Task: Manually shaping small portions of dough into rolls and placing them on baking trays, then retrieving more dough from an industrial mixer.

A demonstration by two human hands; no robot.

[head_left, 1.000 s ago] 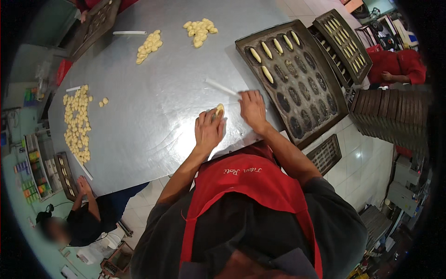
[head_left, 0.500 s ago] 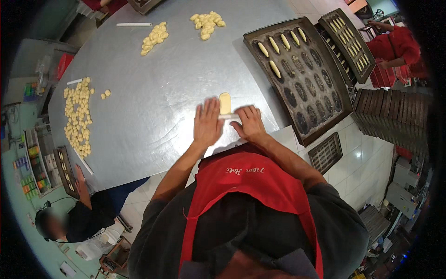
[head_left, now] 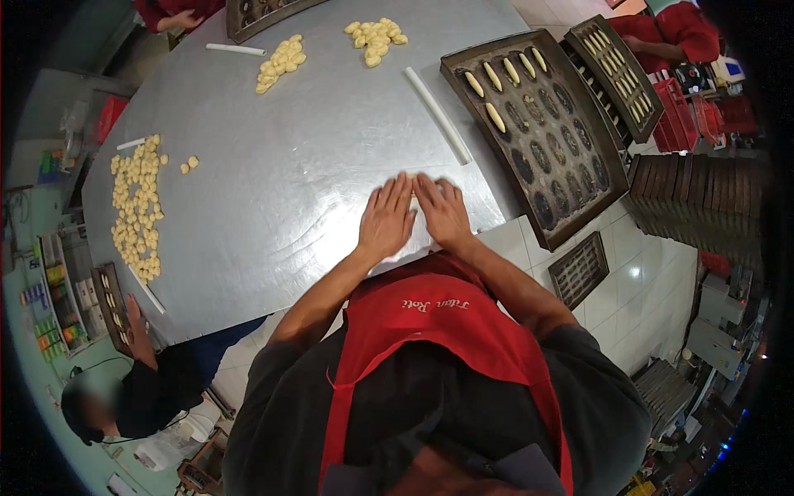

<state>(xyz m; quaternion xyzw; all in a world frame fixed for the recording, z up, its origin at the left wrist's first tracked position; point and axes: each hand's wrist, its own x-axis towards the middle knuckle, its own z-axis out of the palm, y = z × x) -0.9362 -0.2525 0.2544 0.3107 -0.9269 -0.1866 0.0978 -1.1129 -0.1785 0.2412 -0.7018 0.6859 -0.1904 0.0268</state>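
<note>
My left hand (head_left: 386, 217) and my right hand (head_left: 444, 213) lie side by side, palms down with fingers stretched, on the steel table (head_left: 248, 165). A little pale dough (head_left: 413, 184) shows between their fingertips; the rest is hidden under them. Just beyond them a white rolling pin (head_left: 437, 113) rests near the right-hand part of the table. Beside it sits a dark baking tray (head_left: 559, 188) with oval hollows, some holding long pale dough pieces. Piles of small dough balls (head_left: 136, 207) lie at the left and far side.
A co-worker in black (head_left: 165, 384) is at lower left; red-clad co-workers stand at top left (head_left: 153, 12) and top right (head_left: 674, 37). More trays (head_left: 612, 70) lie at right, above stacked pans (head_left: 691, 207), with another tray (head_left: 577, 269) lower down.
The rolling pin moved from under my hands up beside the tray. The flattened oval dough is now mostly covered by my hands, which have come together. The co-worker at right has shifted.
</note>
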